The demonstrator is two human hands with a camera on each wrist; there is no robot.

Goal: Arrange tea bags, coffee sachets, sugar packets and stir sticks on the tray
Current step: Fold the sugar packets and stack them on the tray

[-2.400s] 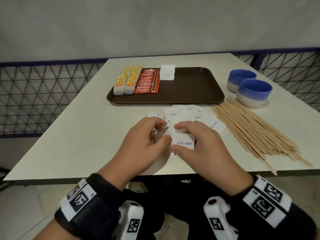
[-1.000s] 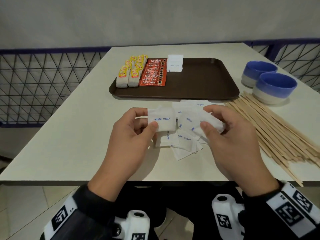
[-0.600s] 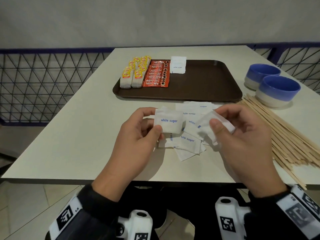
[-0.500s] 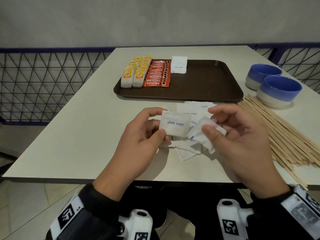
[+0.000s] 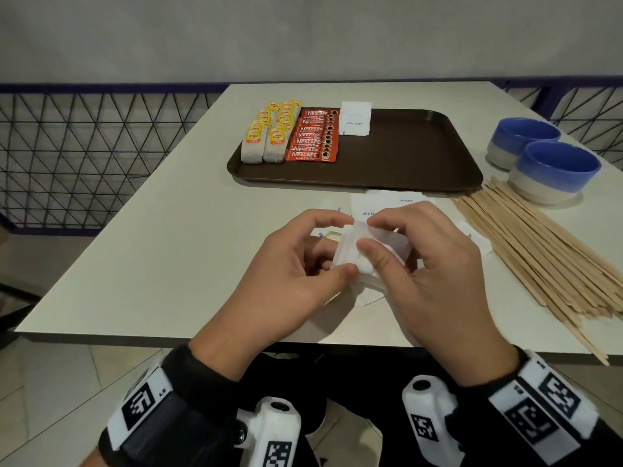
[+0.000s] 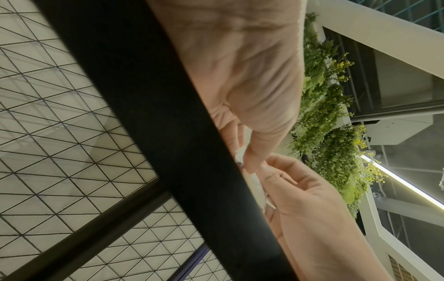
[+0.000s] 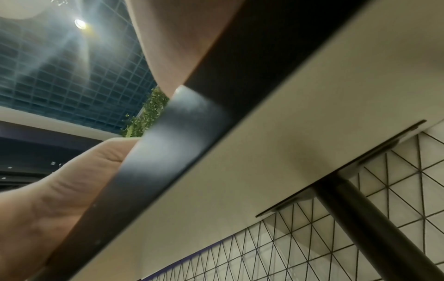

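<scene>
Both hands meet over the table's near edge around a small stack of white sugar packets [image 5: 354,254]. My left hand [image 5: 303,264] pinches the stack from the left with thumb and fingers. My right hand [image 5: 414,261] grips it from the right, thumb on top. More loose sugar packets [image 5: 374,205] lie on the table just beyond the hands. The brown tray [image 5: 404,153] holds two rows of tea bags [image 5: 269,136], a row of red coffee sachets [image 5: 315,138] and a sugar packet pile [image 5: 355,119]. Wooden stir sticks [image 5: 539,251] lie fanned out at the right.
Two blue-and-white bowls [image 5: 553,170] stand at the right, behind the sticks. The tray's right half is bare. A black wire-mesh railing [image 5: 84,153] runs along the left and behind the table. The wrist views mostly show the table edge [image 6: 192,152] from below.
The hands were apart, each holding a sugar packet. The right hand has come left and brought its packet onto the left hand's, so both now hold one stack.
</scene>
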